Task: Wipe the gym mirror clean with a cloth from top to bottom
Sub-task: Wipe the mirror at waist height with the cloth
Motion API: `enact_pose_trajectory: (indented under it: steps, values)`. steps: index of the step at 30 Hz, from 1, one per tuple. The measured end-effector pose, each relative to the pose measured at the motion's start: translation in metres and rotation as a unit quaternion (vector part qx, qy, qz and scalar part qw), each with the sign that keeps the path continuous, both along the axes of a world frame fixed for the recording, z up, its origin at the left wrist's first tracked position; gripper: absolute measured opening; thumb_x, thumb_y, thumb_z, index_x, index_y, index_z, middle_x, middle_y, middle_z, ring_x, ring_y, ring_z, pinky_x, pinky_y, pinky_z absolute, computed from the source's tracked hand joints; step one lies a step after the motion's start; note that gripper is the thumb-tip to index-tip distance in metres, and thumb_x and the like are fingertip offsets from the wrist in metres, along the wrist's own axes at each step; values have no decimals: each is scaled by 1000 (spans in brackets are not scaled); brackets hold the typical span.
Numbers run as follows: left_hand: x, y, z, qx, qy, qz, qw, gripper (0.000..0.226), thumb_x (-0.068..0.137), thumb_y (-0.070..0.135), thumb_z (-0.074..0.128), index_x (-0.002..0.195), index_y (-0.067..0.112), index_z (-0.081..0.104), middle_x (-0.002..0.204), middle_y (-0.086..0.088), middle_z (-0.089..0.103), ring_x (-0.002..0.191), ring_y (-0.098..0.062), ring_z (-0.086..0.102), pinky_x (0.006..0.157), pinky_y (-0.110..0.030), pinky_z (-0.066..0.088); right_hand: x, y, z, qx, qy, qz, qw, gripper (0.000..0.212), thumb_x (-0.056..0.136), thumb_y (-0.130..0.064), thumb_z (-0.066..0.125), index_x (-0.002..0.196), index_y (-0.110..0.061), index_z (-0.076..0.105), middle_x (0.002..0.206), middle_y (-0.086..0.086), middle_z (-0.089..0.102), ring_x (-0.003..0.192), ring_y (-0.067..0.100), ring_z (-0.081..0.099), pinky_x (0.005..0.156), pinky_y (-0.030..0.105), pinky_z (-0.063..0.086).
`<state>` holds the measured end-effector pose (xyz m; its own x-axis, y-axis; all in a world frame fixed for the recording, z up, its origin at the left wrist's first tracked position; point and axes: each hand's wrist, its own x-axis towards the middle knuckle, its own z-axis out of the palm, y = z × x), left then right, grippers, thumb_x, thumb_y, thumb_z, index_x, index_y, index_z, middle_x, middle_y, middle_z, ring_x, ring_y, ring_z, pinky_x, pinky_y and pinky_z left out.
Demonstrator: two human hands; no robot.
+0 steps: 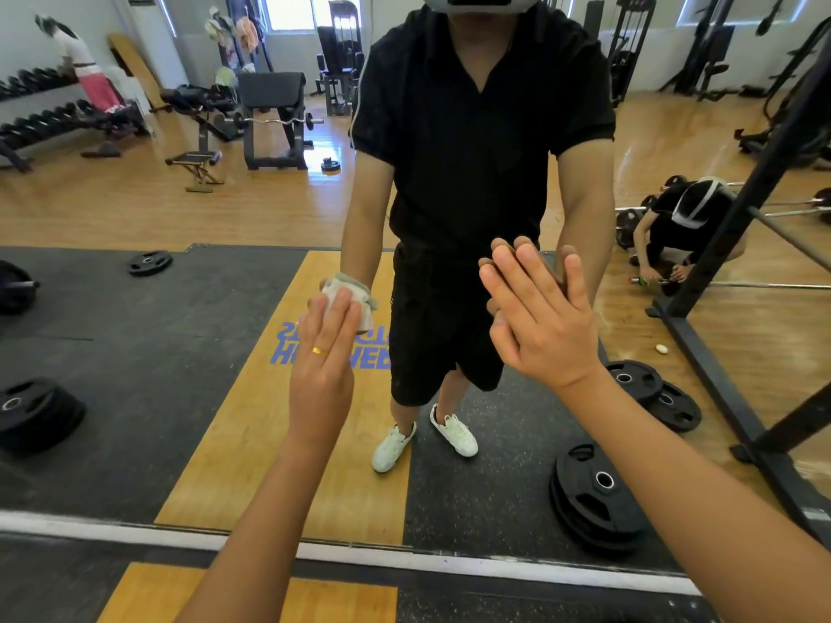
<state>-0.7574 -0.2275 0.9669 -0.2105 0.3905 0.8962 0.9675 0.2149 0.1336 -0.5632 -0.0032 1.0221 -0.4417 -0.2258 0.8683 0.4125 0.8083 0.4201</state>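
Observation:
The gym mirror fills almost the whole view and shows my own reflection in black clothes. My left hand, wearing a gold ring, presses a whitish cloth flat against the glass at about waist height of the reflection, fingers straight. My right hand lies flat on the glass to the right, fingers straight and together, holding nothing. Most of the cloth is hidden under my left fingers.
The mirror's bottom edge has a white strip just above the floor mat. Reflected in the glass are weight plates, a black rack frame, benches, dumbbell racks and other persons in the room behind me.

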Motion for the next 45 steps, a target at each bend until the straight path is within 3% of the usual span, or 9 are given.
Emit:
enact_pose_trajectory:
  steps: [4, 10, 14, 18, 21, 27, 31, 38, 45]
  values:
    - [-4, -1, 6, 100, -78, 18, 992, 50, 98, -23, 42, 145, -8, 46, 156, -21, 41, 154, -32, 24, 121, -46, 36, -1, 0, 0, 3, 2, -3, 1000, 61, 98, -22, 44, 158, -12, 39, 163, 8, 34, 157, 23, 20, 128, 51, 8]
    - [29, 40, 12, 194, -166, -34, 966, 53, 101, -19, 37, 151, -4, 37, 164, -4, 28, 157, -23, 12, 126, -41, 25, 0, -1, 0, 3, -7, -12, 1000, 61, 99, -24, 45, 159, -15, 38, 170, 4, 22, 157, 22, 21, 128, 51, 6]
    - [47, 55, 1, 118, -97, -86, 984, 55, 99, -18, 44, 151, -1, 38, 161, -6, 35, 157, -28, 17, 122, -53, 30, 0, -1, 1, 1, -8, -16, 1000, 66, 97, -30, 53, 159, -15, 37, 171, 4, 19, 158, 23, 20, 128, 50, 6]
    - [23, 30, -11, -22, 32, -121, 992, 43, 110, -5, 33, 152, 5, 39, 160, -3, 38, 156, -24, 21, 126, -46, 22, 1, -2, 1, -4, -9, -24, 1000, 70, 96, -31, 55, 161, -16, 33, 172, 4, 17, 158, 22, 17, 127, 50, 5]
    - [-13, -3, -25, -72, 67, -111, 989, 56, 104, -16, 29, 154, 6, 38, 168, -1, 26, 155, -29, 25, 122, -53, 32, -1, -3, 3, -3, -7, -31, 999, 69, 96, -30, 54, 160, -16, 33, 172, 3, 17, 158, 22, 17, 128, 50, 4]
    - [-43, -22, -26, 37, -8, -37, 999, 52, 94, -27, 38, 142, -8, 44, 170, 0, 20, 157, -35, 16, 126, -39, 25, -2, -4, 2, -8, -4, -34, 999, 70, 95, -31, 53, 160, -17, 32, 172, 2, 17, 158, 22, 17, 128, 50, 5]
    - [-4, 16, -16, 64, 7, -55, 996, 44, 102, -18, 35, 143, -5, 44, 170, 3, 19, 157, -31, 18, 109, -55, 45, -2, -5, 3, -17, -5, -28, 999, 71, 96, -30, 54, 162, -18, 30, 172, 2, 17, 158, 21, 17, 129, 49, 4]
    - [39, 51, -2, 72, -14, -88, 993, 53, 96, -19, 49, 147, -5, 39, 171, 3, 17, 158, -28, 15, 123, -53, 30, -1, -5, 3, -27, -19, -26, 999, 68, 96, -30, 54, 160, -17, 33, 171, 2, 18, 158, 22, 17, 128, 50, 4]
    - [81, 67, 2, 75, -104, -80, 988, 39, 109, -5, 37, 148, -8, 38, 158, -14, 37, 155, -37, 19, 120, -55, 35, 16, -19, 12, -99, -58, 24, 993, 62, 98, -22, 57, 157, -15, 39, 165, 6, 29, 157, 21, 18, 128, 53, 1]
